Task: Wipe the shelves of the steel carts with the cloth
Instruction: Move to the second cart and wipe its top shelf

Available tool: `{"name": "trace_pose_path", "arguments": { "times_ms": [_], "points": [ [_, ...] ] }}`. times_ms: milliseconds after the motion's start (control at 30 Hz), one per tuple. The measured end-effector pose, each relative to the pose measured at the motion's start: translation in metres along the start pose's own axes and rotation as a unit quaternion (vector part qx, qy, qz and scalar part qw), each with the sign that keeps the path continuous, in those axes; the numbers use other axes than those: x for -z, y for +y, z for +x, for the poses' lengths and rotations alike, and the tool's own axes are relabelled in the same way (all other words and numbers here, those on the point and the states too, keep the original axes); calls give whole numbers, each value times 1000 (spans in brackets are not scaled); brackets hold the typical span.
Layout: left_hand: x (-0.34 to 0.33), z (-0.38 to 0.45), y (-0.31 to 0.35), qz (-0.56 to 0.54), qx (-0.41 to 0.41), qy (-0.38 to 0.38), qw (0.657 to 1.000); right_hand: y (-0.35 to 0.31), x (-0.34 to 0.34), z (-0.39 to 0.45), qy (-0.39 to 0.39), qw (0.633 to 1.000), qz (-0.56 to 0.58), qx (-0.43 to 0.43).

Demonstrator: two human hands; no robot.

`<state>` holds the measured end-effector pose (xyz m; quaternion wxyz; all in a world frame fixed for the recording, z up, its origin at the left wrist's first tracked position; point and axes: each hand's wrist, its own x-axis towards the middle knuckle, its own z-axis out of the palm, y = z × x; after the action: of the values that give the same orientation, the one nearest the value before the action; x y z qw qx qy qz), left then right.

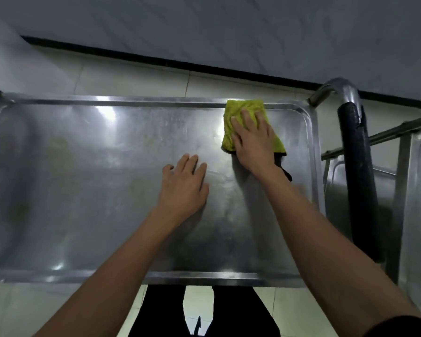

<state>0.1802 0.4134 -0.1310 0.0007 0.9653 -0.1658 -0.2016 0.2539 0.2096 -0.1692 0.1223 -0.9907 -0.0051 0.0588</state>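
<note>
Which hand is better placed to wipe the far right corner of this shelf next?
Right. The right hand already presses the cloth flat beside that corner; the left hand rests bare on the shelf mid-tray.

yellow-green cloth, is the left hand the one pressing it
No, the right hand presses the yellow-green cloth flat; the left hand rests on the bare steel cart shelf.

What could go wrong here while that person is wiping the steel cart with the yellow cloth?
The right hand presses the yellow cloth at the far right corner of the top shelf, so the raised rim might catch fingers. The cart could roll under the push; only the flat left hand steadies it. Dull patches on the shelf's left side may get missed.
</note>
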Motion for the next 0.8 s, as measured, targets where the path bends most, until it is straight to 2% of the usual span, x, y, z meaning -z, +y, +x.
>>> {"name": "trace_pose_path", "arguments": {
  "times_ms": [200, 567, 800],
  "points": [
    [3, -18, -50, -42, 34, 23, 998, -60, -16, 8, -19, 1000, -8, 22],
    [-5, -54, -219, -78, 42, 31, 996, -195, -53, 23, -4, 1000, -16, -13],
    [-7, -64, -284, -90, 49, 50, 994, -256, -70, 30, -13, 1000, -16, -12]
  ]
}}
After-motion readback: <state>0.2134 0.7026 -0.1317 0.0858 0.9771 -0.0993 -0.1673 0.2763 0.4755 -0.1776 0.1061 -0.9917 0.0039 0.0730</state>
